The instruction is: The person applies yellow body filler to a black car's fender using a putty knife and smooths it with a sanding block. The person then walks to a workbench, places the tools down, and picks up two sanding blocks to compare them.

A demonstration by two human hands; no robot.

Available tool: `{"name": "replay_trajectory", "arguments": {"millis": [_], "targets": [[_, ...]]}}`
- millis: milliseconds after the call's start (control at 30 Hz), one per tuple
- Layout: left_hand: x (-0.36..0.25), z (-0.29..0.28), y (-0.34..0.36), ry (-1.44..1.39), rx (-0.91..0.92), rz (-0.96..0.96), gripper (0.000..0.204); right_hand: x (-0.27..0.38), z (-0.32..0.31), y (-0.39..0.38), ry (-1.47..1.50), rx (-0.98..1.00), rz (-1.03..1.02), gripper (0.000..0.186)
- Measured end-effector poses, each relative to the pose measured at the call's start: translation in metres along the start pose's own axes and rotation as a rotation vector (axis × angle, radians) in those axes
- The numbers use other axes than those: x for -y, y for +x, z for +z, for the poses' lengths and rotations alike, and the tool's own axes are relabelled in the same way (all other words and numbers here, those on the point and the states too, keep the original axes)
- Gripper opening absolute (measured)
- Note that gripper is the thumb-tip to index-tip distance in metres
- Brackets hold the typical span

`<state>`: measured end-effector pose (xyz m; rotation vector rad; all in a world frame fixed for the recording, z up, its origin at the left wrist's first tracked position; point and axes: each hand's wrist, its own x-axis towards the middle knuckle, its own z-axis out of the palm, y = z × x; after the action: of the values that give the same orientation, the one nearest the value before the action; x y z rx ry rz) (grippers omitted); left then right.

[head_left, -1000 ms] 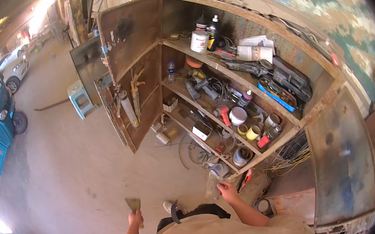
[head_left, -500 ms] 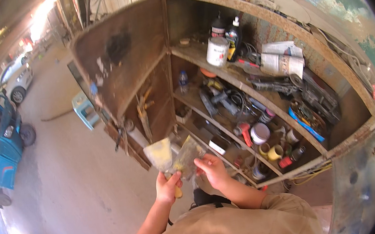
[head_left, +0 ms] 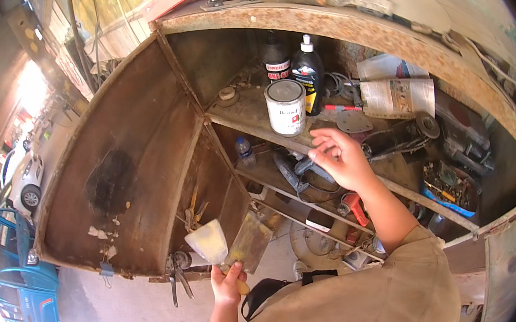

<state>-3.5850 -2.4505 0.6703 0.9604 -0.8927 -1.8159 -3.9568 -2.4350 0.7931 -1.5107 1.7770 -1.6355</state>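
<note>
My left hand point(head_left: 227, 284) is closed around the handle of a putty knife point(head_left: 207, 242), whose wide blade is smeared pale yellow. The same hand grips a flat, grey, stained plate point(head_left: 252, 242) beside the blade. My right hand point(head_left: 340, 157) is raised at the cabinet's upper shelf, fingers apart and holding nothing. Just beyond it on that shelf stands a white lidded can point(head_left: 287, 119), apart from the fingers. Two dark bottles, a plain one point(head_left: 275, 56) and one with a white nozzle point(head_left: 308, 77), stand behind the can.
The rusty open cabinet point(head_left: 343, 18) has a large door point(head_left: 123, 164) on the left. Its shelves hold folded newspaper point(head_left: 398, 95), a grinder-like power tool point(head_left: 397, 139), a red tool point(head_left: 355, 208) and a water bottle point(head_left: 244, 151). A blue vehicle point(head_left: 21, 280) stands far left.
My right hand has let go of the grey plate and moved up to the upper shelf. My left hand keeps the putty knife and the plate. The view has shifted closer to the cabinet.
</note>
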Motion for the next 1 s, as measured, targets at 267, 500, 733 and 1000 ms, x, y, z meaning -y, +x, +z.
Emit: {"name": "replay_trajectory", "arguments": {"millis": [267, 500, 733, 1000], "targets": [[-0.052, 0.109, 0.100, -0.067, 0.308, -0.037, 0.030, -0.012, 0.062, -0.029, 0.571, 0.007, 0.439, 0.072], [-0.051, 0.148, 0.126, 0.022, 0.552, -0.107, 0.028, 0.007, 0.058, -0.046, 0.750, -0.210, 0.513, 0.013], [-0.056, 0.160, 0.162, 0.057, 0.588, -0.172, 0.033, 0.007, 0.026, -0.073, 0.695, -0.491, 0.438, 0.017], [-0.110, 0.231, 0.212, 0.190, 0.743, -0.019, 0.024, -0.008, 0.003, -0.103, 0.659, -0.624, 0.456, 0.015]]}}
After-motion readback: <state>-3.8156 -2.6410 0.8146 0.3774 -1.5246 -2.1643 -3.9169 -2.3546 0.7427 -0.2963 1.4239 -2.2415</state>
